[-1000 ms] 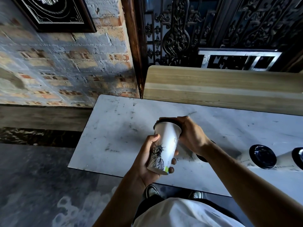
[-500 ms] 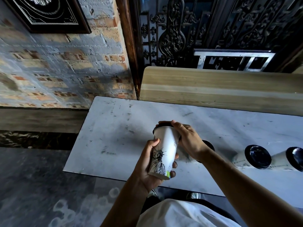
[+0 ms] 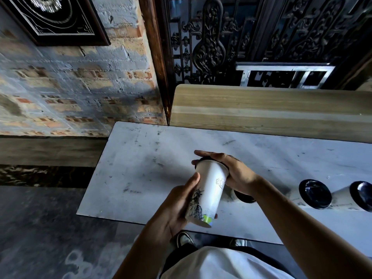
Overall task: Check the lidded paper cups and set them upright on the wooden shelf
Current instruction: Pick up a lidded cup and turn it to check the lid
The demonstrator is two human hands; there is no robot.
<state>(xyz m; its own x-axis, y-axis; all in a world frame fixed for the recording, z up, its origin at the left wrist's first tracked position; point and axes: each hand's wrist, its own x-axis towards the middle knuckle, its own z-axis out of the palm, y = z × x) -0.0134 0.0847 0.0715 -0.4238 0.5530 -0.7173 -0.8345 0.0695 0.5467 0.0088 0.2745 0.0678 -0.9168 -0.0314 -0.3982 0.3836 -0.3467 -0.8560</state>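
I hold a white paper cup (image 3: 209, 190) with a black line drawing, tilted with its top away from me, above the white marble table (image 3: 141, 168). My left hand (image 3: 177, 206) grips its lower body. My right hand (image 3: 231, 174) lies flat over its black lid, mostly hiding it. Two more lidded cups (image 3: 315, 194) (image 3: 360, 198) lie on their sides at the table's right, black lids facing me. Another black lid (image 3: 244, 198) shows just under my right wrist. The wooden shelf (image 3: 261, 105) runs behind the table.
A brick wall (image 3: 80, 87) with a dark framed picture (image 3: 54, 19) stands to the left. A carved dark wooden screen (image 3: 251, 37) rises behind the shelf. The table's left and near edges drop to a grey floor (image 3: 40, 228); my shoes (image 3: 184, 239) show below.
My right hand has flattened further over the lid and the cup has tipped a little more away from me. The lying cups have not moved.
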